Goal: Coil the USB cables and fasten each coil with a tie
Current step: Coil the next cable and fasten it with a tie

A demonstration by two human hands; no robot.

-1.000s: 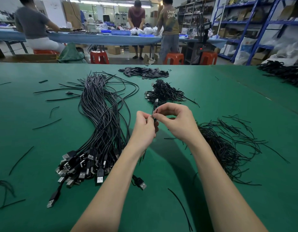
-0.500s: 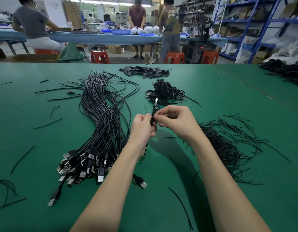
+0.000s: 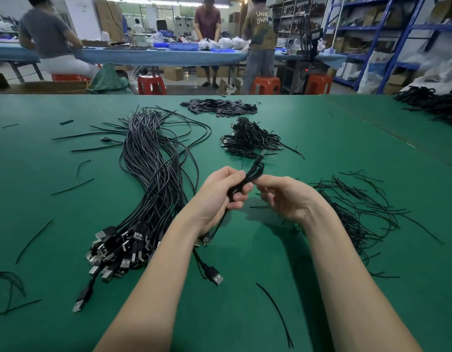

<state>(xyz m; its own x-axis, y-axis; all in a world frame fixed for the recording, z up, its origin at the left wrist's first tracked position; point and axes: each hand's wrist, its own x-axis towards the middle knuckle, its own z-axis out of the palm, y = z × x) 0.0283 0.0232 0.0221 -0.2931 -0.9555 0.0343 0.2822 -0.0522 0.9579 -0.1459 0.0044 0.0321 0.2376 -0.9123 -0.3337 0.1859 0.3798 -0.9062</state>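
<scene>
On the left of the green surface (image 3: 321, 153) lies a long bundle of loose USB cables (image 3: 154, 179), their plug ends fanned out toward the person and their far ends trailing away across the cloth. Just right of it, the left forearm rises from the lower edge, wrist bent slightly back, and the left hand (image 3: 220, 194) hangs above the surface with its fingers curled round a small coiled cable (image 3: 247, 179); the coil sticks up and away past the fingertips, and a strand drops below the palm. The right hand (image 3: 288, 196) meets it from the other side, palm turned inward, thumb and forefinger pinching the coil's upper part, the other fingers loosely bent. Beyond the hands sits a heap of finished coils (image 3: 250, 141). To the right of the right wrist spreads a pile of thin black ties (image 3: 359, 212).
</scene>
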